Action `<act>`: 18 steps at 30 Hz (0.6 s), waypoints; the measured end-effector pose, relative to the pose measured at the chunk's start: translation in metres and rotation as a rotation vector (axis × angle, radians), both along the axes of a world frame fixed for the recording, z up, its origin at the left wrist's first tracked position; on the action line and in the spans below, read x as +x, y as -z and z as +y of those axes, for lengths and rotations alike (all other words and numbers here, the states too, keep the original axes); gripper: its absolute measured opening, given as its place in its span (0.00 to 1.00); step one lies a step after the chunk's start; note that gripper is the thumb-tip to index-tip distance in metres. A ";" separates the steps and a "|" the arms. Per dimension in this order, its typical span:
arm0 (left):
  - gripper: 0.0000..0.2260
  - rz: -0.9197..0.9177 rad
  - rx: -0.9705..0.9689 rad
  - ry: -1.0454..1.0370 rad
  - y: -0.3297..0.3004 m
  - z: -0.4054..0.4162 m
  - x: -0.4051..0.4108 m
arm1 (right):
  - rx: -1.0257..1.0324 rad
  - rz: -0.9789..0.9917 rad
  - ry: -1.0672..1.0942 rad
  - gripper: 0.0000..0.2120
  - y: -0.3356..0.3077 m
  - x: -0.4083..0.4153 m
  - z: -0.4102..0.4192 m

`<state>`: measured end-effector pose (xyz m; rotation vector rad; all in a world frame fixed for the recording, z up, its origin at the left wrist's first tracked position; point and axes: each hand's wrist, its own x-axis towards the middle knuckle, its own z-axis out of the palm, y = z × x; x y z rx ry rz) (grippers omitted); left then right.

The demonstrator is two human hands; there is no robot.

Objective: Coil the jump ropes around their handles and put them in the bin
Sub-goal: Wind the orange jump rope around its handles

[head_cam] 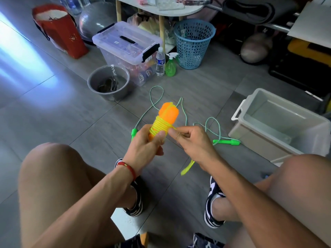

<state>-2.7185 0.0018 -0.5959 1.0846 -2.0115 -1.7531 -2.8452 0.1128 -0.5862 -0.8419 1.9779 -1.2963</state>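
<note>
1. Orange plastic handles (169, 111), apparently two held side by side, stood tilted at the centre of the view, with a yellow rope (160, 126) coiled in many turns around their middle.
2. One left hand (146, 146) gripped the lower end of the handles, fingers curled round them.
3. One right hand (192, 142), just at three o'clock of the coil, pinched the yellow rope between thumb and fingers; a loose yellow tail (187, 167) hung below that hand, toward six o'clock.
4. One second jump rope (184, 113), a green and white cord, lay uncoiled in loops on the grey floor (62, 119) behind the hands, at twelve o'clock of them.
5. Its two green handles (226, 141) lay apart: one at three o'clock of the hands, the other (133, 133) just beside the left hand at nine o'clock.
6. One pale open bin (279, 122) stood at three o'clock, well apart from the hands, holding no rope.
7. Further back, at twelve o'clock, stood one grey bucket (108, 83), one clear lidded box (129, 49), one water bottle (160, 61), one green spray bottle (171, 64) and one blue basket (194, 43).
8. One red bag (59, 31) stood at eleven o'clock.
</note>
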 end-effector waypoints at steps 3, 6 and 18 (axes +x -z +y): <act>0.07 -0.049 -0.075 -0.090 0.001 -0.010 0.002 | 0.042 0.084 0.009 0.20 0.003 0.009 -0.001; 0.05 -0.086 -0.103 -0.120 0.005 -0.009 0.001 | 0.043 0.064 0.053 0.20 -0.001 0.016 -0.002; 0.18 -0.170 -0.800 -0.146 0.007 0.016 0.006 | -0.009 -0.041 0.187 0.24 -0.002 0.045 0.001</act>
